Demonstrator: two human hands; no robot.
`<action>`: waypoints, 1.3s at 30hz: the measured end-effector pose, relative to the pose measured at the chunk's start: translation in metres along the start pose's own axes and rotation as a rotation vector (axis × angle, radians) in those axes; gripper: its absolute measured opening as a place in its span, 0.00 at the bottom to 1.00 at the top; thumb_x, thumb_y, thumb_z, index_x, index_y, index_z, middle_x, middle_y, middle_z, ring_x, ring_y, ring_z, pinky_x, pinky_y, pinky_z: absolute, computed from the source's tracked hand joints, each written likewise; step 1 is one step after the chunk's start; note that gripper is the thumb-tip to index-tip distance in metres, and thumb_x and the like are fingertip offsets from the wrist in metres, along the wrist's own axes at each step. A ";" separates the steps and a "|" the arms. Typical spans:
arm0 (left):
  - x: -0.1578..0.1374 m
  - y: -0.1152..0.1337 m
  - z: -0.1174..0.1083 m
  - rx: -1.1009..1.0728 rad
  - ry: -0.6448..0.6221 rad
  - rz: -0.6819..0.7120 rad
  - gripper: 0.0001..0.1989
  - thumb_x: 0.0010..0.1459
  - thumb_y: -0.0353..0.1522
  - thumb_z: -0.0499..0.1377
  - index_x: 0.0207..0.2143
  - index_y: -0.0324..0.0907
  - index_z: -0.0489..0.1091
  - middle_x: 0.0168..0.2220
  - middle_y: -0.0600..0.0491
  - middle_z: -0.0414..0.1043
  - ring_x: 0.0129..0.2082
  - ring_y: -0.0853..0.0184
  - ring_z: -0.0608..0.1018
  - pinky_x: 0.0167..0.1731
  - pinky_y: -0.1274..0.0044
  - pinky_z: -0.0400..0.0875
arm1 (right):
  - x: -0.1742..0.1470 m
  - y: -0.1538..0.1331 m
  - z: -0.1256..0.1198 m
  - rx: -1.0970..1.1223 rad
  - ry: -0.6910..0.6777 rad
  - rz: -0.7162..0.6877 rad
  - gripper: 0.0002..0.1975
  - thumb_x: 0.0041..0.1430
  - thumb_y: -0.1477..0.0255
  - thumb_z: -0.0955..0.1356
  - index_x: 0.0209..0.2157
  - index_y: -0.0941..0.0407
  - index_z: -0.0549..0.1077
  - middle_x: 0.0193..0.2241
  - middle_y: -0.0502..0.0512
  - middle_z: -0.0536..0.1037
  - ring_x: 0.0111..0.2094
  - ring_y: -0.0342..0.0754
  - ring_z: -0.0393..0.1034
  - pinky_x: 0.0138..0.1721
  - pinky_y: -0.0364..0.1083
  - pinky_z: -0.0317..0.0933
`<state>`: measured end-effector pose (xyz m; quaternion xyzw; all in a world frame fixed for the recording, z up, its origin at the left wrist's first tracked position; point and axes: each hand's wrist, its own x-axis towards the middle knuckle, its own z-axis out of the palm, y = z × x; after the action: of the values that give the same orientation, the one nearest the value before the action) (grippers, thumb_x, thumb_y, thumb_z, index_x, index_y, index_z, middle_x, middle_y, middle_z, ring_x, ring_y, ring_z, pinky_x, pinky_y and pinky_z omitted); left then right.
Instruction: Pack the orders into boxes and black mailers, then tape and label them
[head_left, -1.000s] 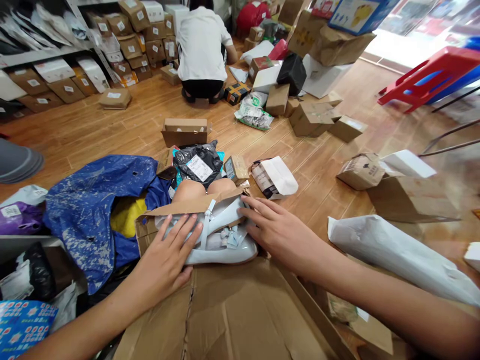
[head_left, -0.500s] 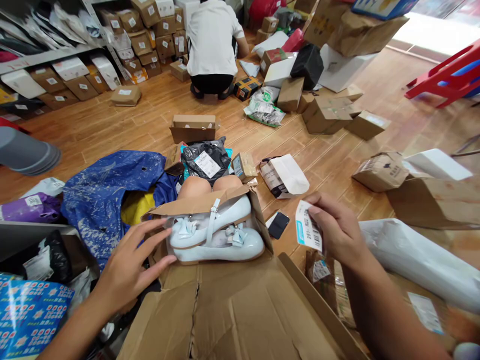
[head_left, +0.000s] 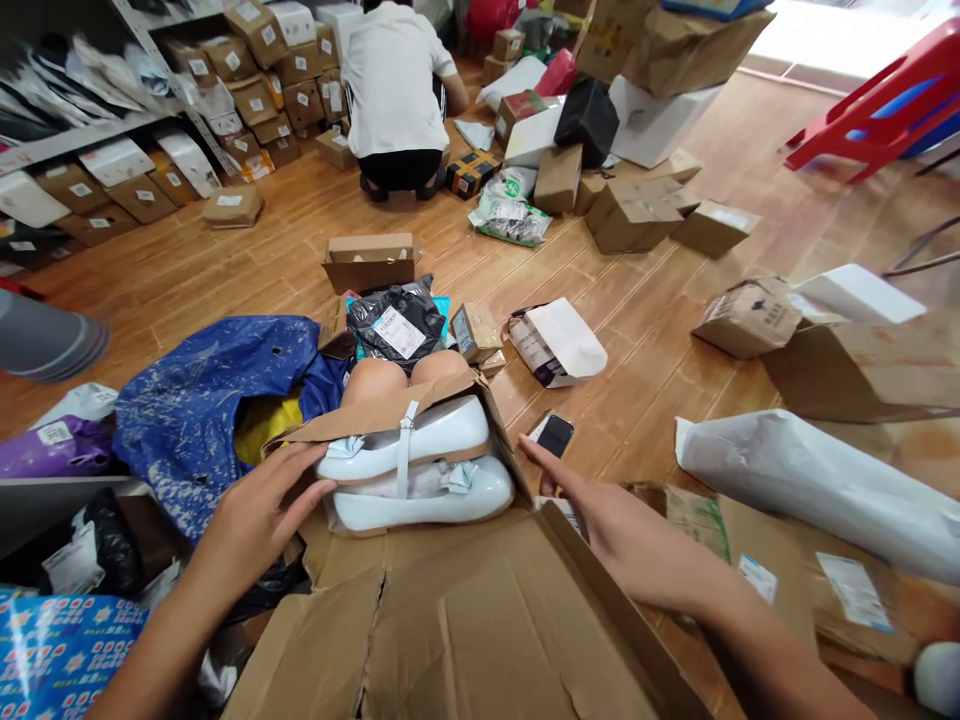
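A pair of pale blue strap shoes with bows lies in an opened cardboard shoebox (head_left: 450, 610) on my lap. At the left end, my left hand (head_left: 262, 505) has its thumb and fingers closed around the end of the upper shoe (head_left: 435, 435). The lower shoe (head_left: 427, 505) rests beside it, with clear wrapping showing around it. By the box's right side is my right hand (head_left: 607, 525), index finger stretched toward the box wall. A white paper label (head_left: 556, 512) shows partly under this hand, held against its curled fingers; the rest is hidden.
A phone (head_left: 556, 436) lies on the floor beyond my right hand. A blue sack (head_left: 217, 400) and parcels crowd the left. A black bagged parcel (head_left: 397, 320) sits ahead of my knees. Beyond, a person (head_left: 394, 90) squats among boxes; a white wrapped roll (head_left: 810, 490) lies right.
My right hand has lowered and moved left to the box side, taking the label down with it. The left hand has closed onto the upper shoe's end. The view has shifted slightly.
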<state>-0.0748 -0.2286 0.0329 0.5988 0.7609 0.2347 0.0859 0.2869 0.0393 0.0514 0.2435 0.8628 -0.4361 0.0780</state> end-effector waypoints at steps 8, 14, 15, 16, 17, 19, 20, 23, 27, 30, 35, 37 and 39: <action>-0.021 -0.006 -0.015 -0.532 0.318 -0.385 0.18 0.63 0.50 0.66 0.46 0.50 0.84 0.45 0.50 0.86 0.45 0.57 0.86 0.52 0.69 0.80 | 0.048 0.004 0.002 0.055 0.323 -0.192 0.61 0.60 0.40 0.73 0.80 0.53 0.44 0.64 0.69 0.72 0.60 0.70 0.73 0.60 0.61 0.68; -0.052 -0.004 0.009 -0.960 0.499 -0.586 0.45 0.54 0.65 0.63 0.66 0.51 0.73 0.69 0.48 0.71 0.70 0.49 0.70 0.66 0.65 0.69 | 0.086 0.004 -0.007 0.215 0.341 -0.262 0.51 0.65 0.41 0.71 0.78 0.48 0.51 0.72 0.66 0.65 0.69 0.70 0.63 0.66 0.68 0.62; -0.053 -0.001 0.015 -0.921 0.402 -0.603 0.47 0.53 0.60 0.68 0.70 0.53 0.67 0.73 0.49 0.65 0.73 0.48 0.66 0.68 0.64 0.67 | 0.091 0.004 -0.008 0.243 0.326 -0.270 0.51 0.64 0.41 0.71 0.78 0.47 0.52 0.73 0.65 0.64 0.70 0.70 0.62 0.65 0.67 0.63; -0.052 0.002 0.020 -0.875 0.333 -0.628 0.48 0.53 0.55 0.72 0.73 0.55 0.63 0.75 0.49 0.62 0.73 0.48 0.66 0.69 0.62 0.66 | 0.097 0.004 -0.010 0.266 0.306 -0.277 0.50 0.64 0.42 0.72 0.78 0.46 0.53 0.73 0.64 0.63 0.70 0.70 0.62 0.64 0.67 0.64; -0.050 0.005 0.025 -0.828 0.297 -0.650 0.48 0.54 0.50 0.73 0.74 0.55 0.61 0.75 0.48 0.61 0.73 0.48 0.66 0.69 0.61 0.65 | 0.102 0.004 -0.011 0.282 0.285 -0.282 0.49 0.64 0.43 0.72 0.77 0.46 0.55 0.73 0.63 0.64 0.69 0.69 0.64 0.64 0.65 0.65; -0.042 0.009 0.030 -0.743 0.322 -0.663 0.43 0.57 0.46 0.73 0.72 0.52 0.64 0.73 0.46 0.64 0.71 0.48 0.69 0.69 0.59 0.64 | 0.111 0.003 -0.012 0.289 0.258 -0.274 0.43 0.65 0.45 0.72 0.75 0.45 0.61 0.71 0.61 0.68 0.65 0.67 0.69 0.63 0.63 0.66; -0.037 0.009 0.031 -0.708 0.358 -0.651 0.39 0.58 0.46 0.73 0.69 0.50 0.67 0.71 0.45 0.67 0.69 0.48 0.71 0.70 0.58 0.64 | 0.115 0.003 -0.012 0.286 0.254 -0.260 0.39 0.66 0.46 0.72 0.73 0.45 0.65 0.68 0.61 0.71 0.61 0.65 0.72 0.61 0.62 0.67; -0.024 0.008 0.033 -0.681 0.465 -0.575 0.25 0.61 0.45 0.70 0.58 0.47 0.77 0.65 0.45 0.74 0.67 0.50 0.73 0.71 0.60 0.61 | 0.123 0.000 -0.009 0.294 0.266 -0.190 0.33 0.68 0.47 0.71 0.67 0.48 0.70 0.60 0.60 0.77 0.47 0.58 0.78 0.51 0.56 0.73; -0.008 0.002 0.043 -0.902 0.562 -0.623 0.17 0.61 0.45 0.70 0.46 0.45 0.79 0.63 0.47 0.76 0.65 0.52 0.74 0.66 0.66 0.67 | 0.127 -0.002 0.000 0.400 0.283 -0.123 0.31 0.68 0.46 0.70 0.64 0.49 0.70 0.55 0.60 0.80 0.38 0.53 0.78 0.40 0.51 0.74; 0.001 -0.002 0.056 -1.230 0.526 -0.818 0.28 0.56 0.49 0.72 0.53 0.45 0.77 0.62 0.46 0.77 0.61 0.50 0.77 0.58 0.66 0.73 | 0.128 -0.002 0.005 0.438 0.309 -0.093 0.31 0.67 0.45 0.70 0.62 0.49 0.70 0.52 0.59 0.81 0.37 0.53 0.78 0.39 0.51 0.75; 0.005 -0.004 0.063 -1.483 0.406 -0.924 0.44 0.52 0.51 0.74 0.66 0.43 0.68 0.58 0.45 0.79 0.57 0.51 0.80 0.55 0.67 0.75 | 0.129 0.004 0.006 0.389 0.352 -0.049 0.34 0.65 0.42 0.70 0.63 0.49 0.70 0.59 0.60 0.79 0.48 0.60 0.80 0.51 0.56 0.75; 0.008 -0.001 0.058 -1.454 0.424 -0.911 0.44 0.51 0.51 0.74 0.65 0.42 0.70 0.55 0.45 0.80 0.54 0.52 0.81 0.51 0.69 0.75 | 0.129 0.008 0.004 0.426 0.306 -0.026 0.37 0.65 0.40 0.69 0.63 0.50 0.72 0.61 0.62 0.78 0.56 0.65 0.77 0.56 0.59 0.73; 0.016 0.004 0.051 -1.411 0.443 -0.893 0.42 0.51 0.52 0.74 0.63 0.42 0.71 0.52 0.47 0.81 0.50 0.54 0.81 0.48 0.70 0.75 | 0.125 0.011 0.001 0.526 0.211 -0.001 0.39 0.63 0.38 0.69 0.61 0.53 0.74 0.59 0.64 0.80 0.60 0.69 0.74 0.57 0.62 0.74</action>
<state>-0.0544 -0.2000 -0.0073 -0.0091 0.6007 0.7078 0.3715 0.1837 0.0882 -0.0002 0.2991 0.7236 -0.6171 -0.0784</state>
